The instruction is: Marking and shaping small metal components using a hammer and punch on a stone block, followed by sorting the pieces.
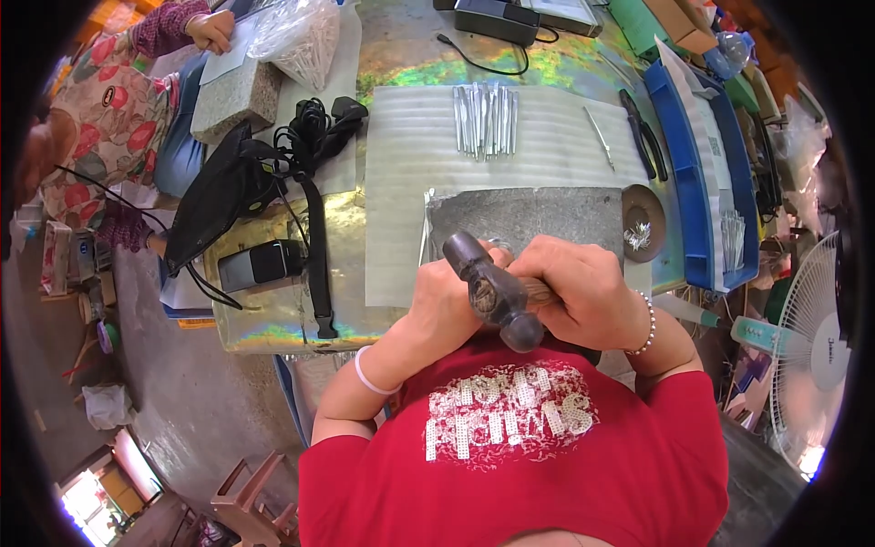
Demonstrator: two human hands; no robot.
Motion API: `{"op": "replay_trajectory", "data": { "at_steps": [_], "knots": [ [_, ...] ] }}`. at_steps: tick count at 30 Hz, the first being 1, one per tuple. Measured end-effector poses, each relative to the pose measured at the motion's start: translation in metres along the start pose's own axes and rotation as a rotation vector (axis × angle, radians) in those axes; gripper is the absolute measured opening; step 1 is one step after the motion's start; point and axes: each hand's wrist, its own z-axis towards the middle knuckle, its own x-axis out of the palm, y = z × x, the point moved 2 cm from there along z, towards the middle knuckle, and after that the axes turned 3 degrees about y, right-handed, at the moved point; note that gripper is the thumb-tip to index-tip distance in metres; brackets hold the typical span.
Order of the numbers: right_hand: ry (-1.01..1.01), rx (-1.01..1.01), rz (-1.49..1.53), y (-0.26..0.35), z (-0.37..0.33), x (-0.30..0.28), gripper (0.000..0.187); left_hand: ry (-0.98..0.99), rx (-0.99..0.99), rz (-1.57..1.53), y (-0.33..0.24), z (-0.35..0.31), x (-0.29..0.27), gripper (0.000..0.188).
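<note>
My right hand [583,283] is closed round the wooden handle of a ball-peen hammer [492,290], its dark metal head raised toward me. My left hand [442,296] is beside it at the near edge of a grey stone block [519,211]. The left fingers curl inward, and the hammer head covers much of them; whatever they pinch is hidden. By the block's left edge lie thin silvery strips [426,228]. Just right of the block sits a round brown dish [645,205] with small shiny metal pieces in it.
Beyond the block, a row of slim metal rods [486,120] lies on white foam sheet [406,164]. Black-handled pliers [643,135] and a thin pointed tool [600,137] lie right, near a blue tray [697,182]. Left are a black strapped bag [223,187] and a co-worker's hand [211,32].
</note>
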Motion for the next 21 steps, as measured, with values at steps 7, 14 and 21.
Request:
{"op": "replay_trajectory", "data": {
  "at_steps": [7,14,21],
  "knots": [
    [-0.014,0.158,0.081,0.010,-0.003,-0.013,0.033,-0.037,0.059,0.103,-0.002,0.004,-0.003,0.019],
    [0.009,0.408,0.386,0.027,-0.044,-0.043,0.043,-0.022,0.051,0.095,-0.004,0.008,-0.003,0.021],
    [0.108,0.193,-0.087,0.039,-0.046,-0.049,0.049,-0.047,0.059,0.031,0.000,0.008,0.001,0.018]
  ]
}}
